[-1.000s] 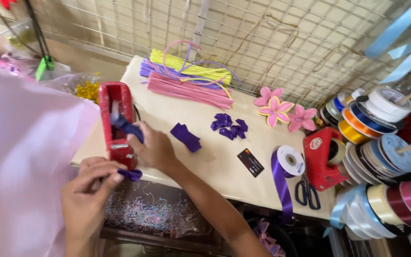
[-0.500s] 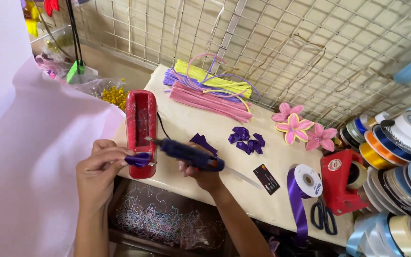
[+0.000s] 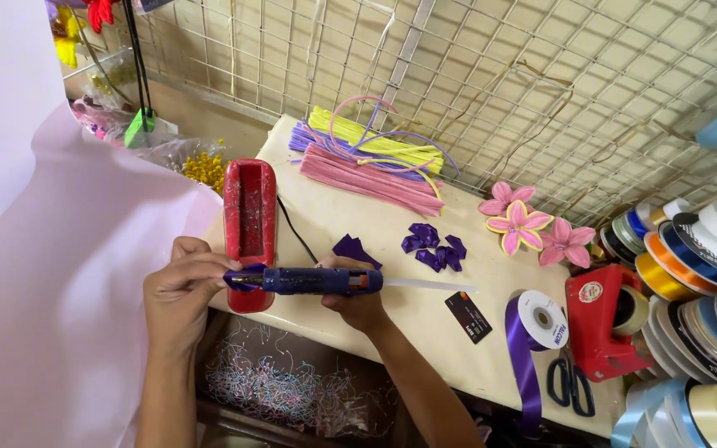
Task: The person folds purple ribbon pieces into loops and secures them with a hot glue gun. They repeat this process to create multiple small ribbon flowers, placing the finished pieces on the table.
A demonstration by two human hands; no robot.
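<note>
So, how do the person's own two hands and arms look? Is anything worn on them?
The left hand and right hand are bare: no gloves, rings, watch or bracelets visible. Both forearms are bare as far as the frame shows, with no sleeve in view. Fingernails look short and unpainted.

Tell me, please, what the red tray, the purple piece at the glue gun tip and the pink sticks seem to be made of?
The red tray looks like hard moulded plastic, glossy though speckled with residue. The purple piece, pinched by the left hand, looks like satin ribbon, given its soft sheen. The pink sticks look fuzzy and matte, probably pipe cleaners. The glue gun in the right hand appears to be plastic.
</note>
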